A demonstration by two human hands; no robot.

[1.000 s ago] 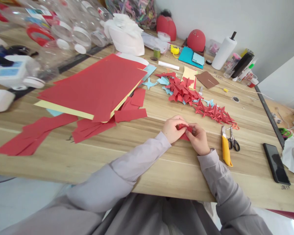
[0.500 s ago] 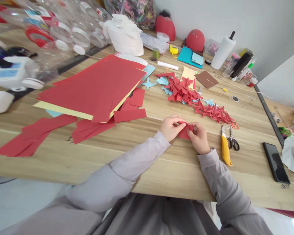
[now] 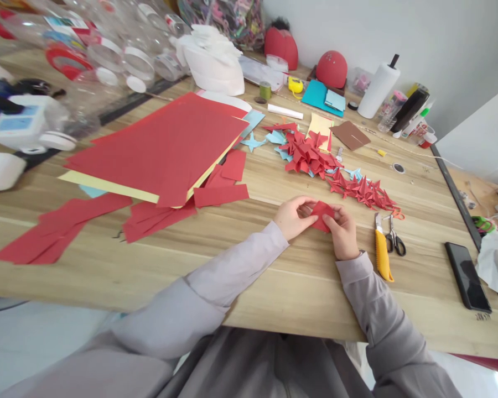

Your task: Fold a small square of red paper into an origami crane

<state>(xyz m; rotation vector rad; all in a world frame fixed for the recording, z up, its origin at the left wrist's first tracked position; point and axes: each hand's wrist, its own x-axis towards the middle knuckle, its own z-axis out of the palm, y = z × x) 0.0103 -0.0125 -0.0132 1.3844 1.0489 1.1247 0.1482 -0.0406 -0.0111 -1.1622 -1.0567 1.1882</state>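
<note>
Between my two hands is a small piece of red paper point(image 3: 322, 215), held a little above the wooden table. The thumb and fingers of my left hand point(image 3: 294, 217) pinch its left side. On its right side, my right hand point(image 3: 342, 228) grips it with the thumb on the near face. Beyond my hands lies a pile of folded red paper stars point(image 3: 309, 152), with a row of more red ones point(image 3: 361, 189) to its right. A light blue paper star point(image 3: 253, 142) rests left of the pile.
Large red sheets point(image 3: 170, 143) and cut red strips point(image 3: 62, 229) cover the left side. To the right lie a yellow-handled cutter point(image 3: 382, 254), scissors point(image 3: 395, 243) and a black phone point(image 3: 467, 276). Plastic bottles point(image 3: 124, 55) crowd the far left; a white paper roll point(image 3: 377, 91) stands at the back.
Both hands have shifted slightly right with the red paper. It is now turned up, with more of its flat face showing between the thumbs.
</note>
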